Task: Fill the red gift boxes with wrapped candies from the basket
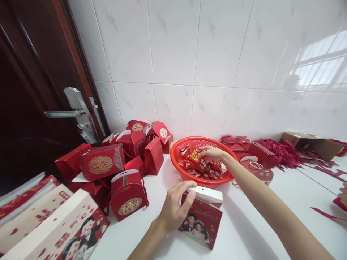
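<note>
My left hand (177, 206) grips the upper left edge of a small red box (202, 224) with a cartoon couple on its front and a raised white flap. The box stands on the white table. Over the red mesh basket (175, 164), my right hand (213, 153) pinches a red candy packet (194, 156) with yellow print. Many small wrapped candies (210, 173) lie in the basket below that packet.
Red gift boxes (128, 195) are piled at the left, by larger printed bags (67, 224). Right of the basket are more red boxes (256, 168), red shredded paper (284, 153) and a cardboard box (311, 144). Another person's hand (343, 193) shows at the right edge.
</note>
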Tool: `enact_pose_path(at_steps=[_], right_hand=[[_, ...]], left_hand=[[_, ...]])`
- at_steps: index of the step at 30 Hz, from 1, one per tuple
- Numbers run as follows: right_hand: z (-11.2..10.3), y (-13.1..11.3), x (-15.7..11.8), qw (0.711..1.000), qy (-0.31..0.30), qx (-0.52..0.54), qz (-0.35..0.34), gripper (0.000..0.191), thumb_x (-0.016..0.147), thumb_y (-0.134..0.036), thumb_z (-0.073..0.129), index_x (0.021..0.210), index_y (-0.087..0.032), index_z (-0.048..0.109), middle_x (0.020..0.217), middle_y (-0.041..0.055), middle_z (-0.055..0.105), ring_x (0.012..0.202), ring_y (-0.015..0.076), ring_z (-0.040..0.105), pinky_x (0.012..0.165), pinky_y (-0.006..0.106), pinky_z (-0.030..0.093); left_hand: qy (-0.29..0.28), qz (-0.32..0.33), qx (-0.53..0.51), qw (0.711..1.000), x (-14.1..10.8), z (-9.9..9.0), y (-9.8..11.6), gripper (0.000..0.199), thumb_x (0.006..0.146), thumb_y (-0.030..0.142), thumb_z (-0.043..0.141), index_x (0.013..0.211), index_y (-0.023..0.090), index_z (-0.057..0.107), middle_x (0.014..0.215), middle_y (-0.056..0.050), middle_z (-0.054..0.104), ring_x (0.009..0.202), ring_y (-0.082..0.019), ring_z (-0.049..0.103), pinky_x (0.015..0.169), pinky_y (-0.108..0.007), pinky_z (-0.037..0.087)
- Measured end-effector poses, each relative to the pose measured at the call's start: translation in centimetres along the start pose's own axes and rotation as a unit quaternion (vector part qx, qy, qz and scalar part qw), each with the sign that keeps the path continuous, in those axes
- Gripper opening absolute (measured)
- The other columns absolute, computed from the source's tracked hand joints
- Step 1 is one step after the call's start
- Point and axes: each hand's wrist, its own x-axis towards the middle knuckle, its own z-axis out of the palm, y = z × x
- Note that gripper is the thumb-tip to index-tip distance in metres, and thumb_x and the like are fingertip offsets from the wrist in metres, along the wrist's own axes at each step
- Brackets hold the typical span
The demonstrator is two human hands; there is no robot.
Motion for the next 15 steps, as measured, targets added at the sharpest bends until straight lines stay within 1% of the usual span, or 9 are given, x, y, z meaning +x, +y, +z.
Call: enact_pose_path(at_steps=[2,4,6,8,10,11,13,15], right_hand=[[-0.3,-0.8,-0.5,0.996,0.009,0.072,-0.051,0.028,0.064,-0.017,0.083,0.088,-0.017,0.067,0.085,0.0036,0.071,0.072,0.0146,0.065,0.058,0.022,0.052],[-0.3,-1.5,-1.3,0.988,0.007,0.123,-0.095,0.024,0.063,-0.017,0.082,0.083,-0.016,0.068,0.083,0.0032,0.071,0.072,0.0145,0.065,0.061,0.023,0.053],[0.1,-2.1,-2.4,0.978,0.012,0.161,-0.132,0.026,0.062,-0.016,0.081,0.086,-0.016,0.071,0.085,0.0042,0.073,0.076,0.0156,0.067,0.067,0.025,0.056],[0.6,-2.6,-3.7,0.970,0.023,0.178,-0.165,0.031,0.061,-0.018,0.082,0.091,-0.016,0.074,0.091,0.0054,0.075,0.082,0.0170,0.069,0.072,0.027,0.057],[1.3,-3.0,-5.2,0.961,0.035,0.188,-0.202,0.033,0.063,-0.021,0.084,0.094,-0.017,0.075,0.097,0.0057,0.076,0.087,0.0179,0.069,0.073,0.026,0.056],[1.6,-3.1,-6.0,0.956,0.041,0.192,-0.219,0.034,0.064,-0.024,0.084,0.096,-0.018,0.075,0.100,0.0054,0.076,0.089,0.0183,0.070,0.073,0.026,0.056],[2.2,-3.5,-7.6,0.946,0.046,0.199,-0.252,0.034,0.067,-0.028,0.085,0.098,-0.020,0.074,0.104,0.0049,0.076,0.096,0.0200,0.070,0.075,0.027,0.056],[2.8,-3.8,-9.2,0.938,0.047,0.202,-0.279,0.034,0.070,-0.030,0.084,0.102,-0.022,0.073,0.107,0.0051,0.075,0.100,0.0219,0.070,0.077,0.030,0.057]], left_hand=[[-0.001,-0.003,-0.001,1.000,0.0,0.0,0.1,0.022,0.099,0.031,0.049,0.103,0.019,0.067,0.093,-0.005,0.076,0.083,-0.018,0.071,0.078,-0.027,0.056],[0.001,-0.010,-0.003,1.000,0.0,0.0,0.0,0.023,0.099,0.031,0.049,0.103,0.019,0.068,0.095,-0.005,0.077,0.084,-0.019,0.071,0.078,-0.028,0.056],[0.007,-0.020,-0.003,1.000,0.0,0.0,-0.1,0.025,0.099,0.031,0.049,0.106,0.019,0.070,0.099,-0.006,0.078,0.087,-0.019,0.072,0.081,-0.029,0.057],[0.021,-0.028,-0.001,0.999,0.0,0.1,-0.3,0.026,0.100,0.030,0.049,0.111,0.020,0.071,0.106,-0.007,0.078,0.096,-0.021,0.073,0.086,-0.030,0.056],[0.050,-0.030,0.005,0.998,0.1,0.2,-0.5,0.027,0.100,0.028,0.050,0.117,0.020,0.070,0.113,-0.007,0.077,0.105,-0.021,0.071,0.092,-0.031,0.055],[0.071,-0.030,0.008,0.997,0.1,0.2,-0.6,0.027,0.100,0.027,0.051,0.117,0.021,0.070,0.114,-0.006,0.077,0.107,-0.021,0.071,0.093,-0.031,0.054],[0.119,-0.031,0.010,0.992,0.2,0.2,-0.7,0.023,0.098,0.025,0.054,0.115,0.021,0.069,0.109,-0.005,0.076,0.102,-0.020,0.070,0.091,-0.030,0.054],[0.154,-0.032,0.004,0.988,0.3,0.2,-0.6,0.017,0.097,0.023,0.055,0.107,0.022,0.069,0.099,-0.003,0.075,0.093,-0.018,0.069,0.085,-0.028,0.054]])
